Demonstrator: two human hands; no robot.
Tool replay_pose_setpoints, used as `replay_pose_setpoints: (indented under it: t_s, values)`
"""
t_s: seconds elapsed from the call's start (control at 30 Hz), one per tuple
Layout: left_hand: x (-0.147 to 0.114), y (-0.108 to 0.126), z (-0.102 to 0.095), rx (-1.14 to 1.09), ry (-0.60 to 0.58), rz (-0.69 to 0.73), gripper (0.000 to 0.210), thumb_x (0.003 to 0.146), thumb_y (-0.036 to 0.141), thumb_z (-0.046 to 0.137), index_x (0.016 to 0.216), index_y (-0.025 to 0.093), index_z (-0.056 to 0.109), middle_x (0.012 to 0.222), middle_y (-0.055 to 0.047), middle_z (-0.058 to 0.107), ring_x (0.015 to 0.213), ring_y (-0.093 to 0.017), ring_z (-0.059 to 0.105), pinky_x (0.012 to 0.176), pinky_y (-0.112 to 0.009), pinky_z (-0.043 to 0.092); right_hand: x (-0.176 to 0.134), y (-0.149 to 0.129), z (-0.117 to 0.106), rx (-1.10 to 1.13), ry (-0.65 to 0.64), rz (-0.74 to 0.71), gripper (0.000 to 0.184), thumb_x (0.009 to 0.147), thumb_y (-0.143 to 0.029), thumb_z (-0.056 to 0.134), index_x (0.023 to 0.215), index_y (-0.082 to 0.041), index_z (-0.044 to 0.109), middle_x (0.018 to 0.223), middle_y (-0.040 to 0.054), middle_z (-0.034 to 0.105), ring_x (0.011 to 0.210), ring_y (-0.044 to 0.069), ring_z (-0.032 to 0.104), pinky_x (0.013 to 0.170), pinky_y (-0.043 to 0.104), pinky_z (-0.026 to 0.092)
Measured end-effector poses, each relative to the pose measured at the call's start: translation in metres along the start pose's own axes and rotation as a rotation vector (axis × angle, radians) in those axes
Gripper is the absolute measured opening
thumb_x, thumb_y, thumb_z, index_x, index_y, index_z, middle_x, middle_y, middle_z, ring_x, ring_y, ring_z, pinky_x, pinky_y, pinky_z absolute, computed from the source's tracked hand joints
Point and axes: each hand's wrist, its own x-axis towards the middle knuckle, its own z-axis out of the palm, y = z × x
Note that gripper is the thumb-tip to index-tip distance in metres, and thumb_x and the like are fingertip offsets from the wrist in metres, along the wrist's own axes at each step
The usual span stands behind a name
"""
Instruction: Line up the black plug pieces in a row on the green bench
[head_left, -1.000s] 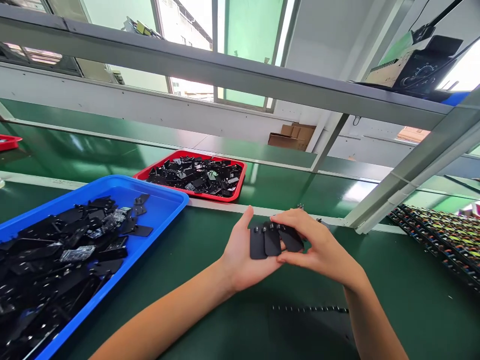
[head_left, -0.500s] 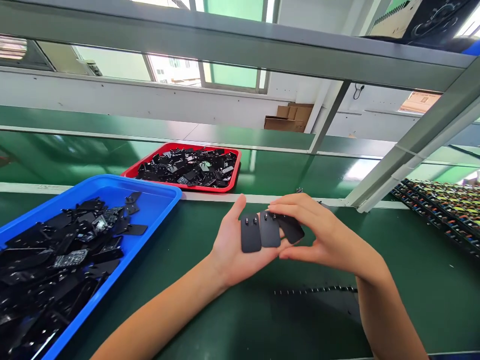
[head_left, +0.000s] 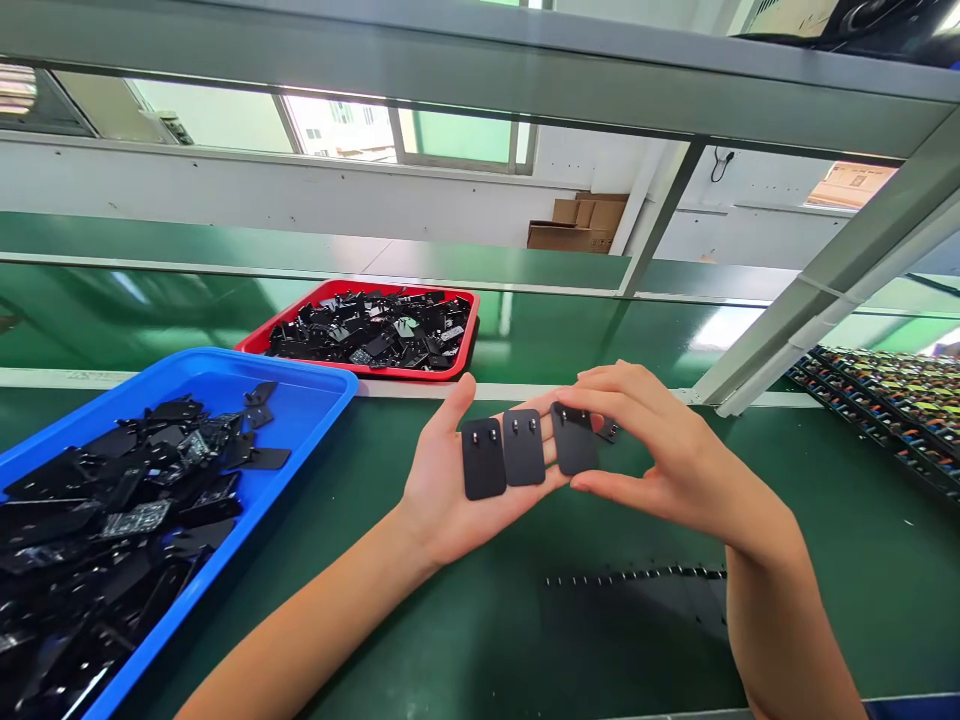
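My left hand (head_left: 439,480) lies palm up with its fingers stretched out, bearing small black rounded plates. Nearest the thumb is one black plate (head_left: 484,465) with two small shiny pins near its top edge. Beside it lies a similar black plate (head_left: 524,452). Toward the fingertips a third black plate (head_left: 574,445) rests, slightly apart and tilted. My right hand (head_left: 645,440) holds this third plate by its edges, fingers at the top and thumb at the lower corner. Behind the right fingers a small dark piece (head_left: 606,428) peeks out, partly hidden.
A blue tray (head_left: 319,400) of loose black parts stands at left. Behind it is a red tray (head_left: 360,371) of similar parts. A row of black plates (head_left: 630,605) lies on the green table near my right forearm. Racked colourful parts (head_left: 892,410) and a metal post (head_left: 817,285) are at right.
Both hands have shifted slightly, the left one leftward. The third plate has straightened and now lies farther from the second, with more of it showing. My right hand has moved a little right.
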Motion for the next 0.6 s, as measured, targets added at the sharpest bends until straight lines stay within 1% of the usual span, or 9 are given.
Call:
replay_pose_setpoints:
  t_s: [0.1, 0.17, 0.3, 0.4, 0.6]
  values:
    - [-0.0011, 0.0019, -0.0004, 0.004, 0.012, 0.023, 0.058, 0.089, 0.055, 0.045, 0.119, 0.007, 0.058, 0.097, -0.016, 0.067, 0.114, -0.034, 0.058, 0.103, -0.049, 0.041, 0.0011, -0.0028, 0.0036, -0.025, -0.013, -0.007, 0.05, 0.092, -0.034, 0.06, 0.137, -0.028, 0.038, 0.128, 0.0072, 0.055, 0.12, 0.026, 0.05, 0.109, 0.053, 0.034]
    - [-0.0017, 0.0025, -0.0003, 0.004, 0.023, 0.029, 0.057, 0.089, 0.055, 0.045, 0.117, 0.007, 0.059, 0.098, -0.016, 0.067, 0.113, -0.034, 0.059, 0.102, -0.049, 0.042, 0.0015, -0.0048, 0.0065, -0.038, -0.022, 0.001, 0.051, 0.091, -0.033, 0.061, 0.137, -0.029, 0.037, 0.13, 0.0065, 0.055, 0.122, 0.026, 0.049, 0.112, 0.055, 0.028]
    - [-0.0028, 0.0029, -0.0004, 0.012, -0.001, 0.029, 0.056, 0.089, 0.056, 0.043, 0.11, 0.007, 0.062, 0.1, -0.017, 0.067, 0.113, -0.034, 0.059, 0.103, -0.048, 0.042, 0.001, -0.0064, 0.0103, -0.074, 0.016, -0.013, 0.055, 0.091, -0.032, 0.061, 0.139, -0.027, 0.035, 0.131, 0.0069, 0.054, 0.124, 0.025, 0.048, 0.112, 0.054, 0.028]
    - [-0.0036, 0.0032, -0.0017, 0.021, -0.037, 0.024, 0.056, 0.089, 0.057, 0.044, 0.107, 0.008, 0.063, 0.103, -0.017, 0.067, 0.115, -0.034, 0.057, 0.104, -0.047, 0.041, 0.0002, -0.0063, 0.0109, -0.094, 0.045, -0.02, 0.057, 0.091, -0.031, 0.061, 0.141, -0.026, 0.033, 0.128, 0.0072, 0.056, 0.123, 0.026, 0.047, 0.112, 0.054, 0.029]
    - [-0.0049, 0.0035, -0.0016, 0.04, -0.112, 0.006, 0.064, 0.092, 0.058, 0.035, 0.12, 0.006, 0.058, 0.111, -0.018, 0.066, 0.12, -0.033, 0.055, 0.106, -0.047, 0.036, -0.0006, -0.0065, 0.0102, -0.114, 0.06, -0.027, 0.059, 0.09, -0.03, 0.063, 0.141, -0.023, 0.034, 0.124, 0.0078, 0.057, 0.122, 0.026, 0.047, 0.112, 0.054, 0.029]
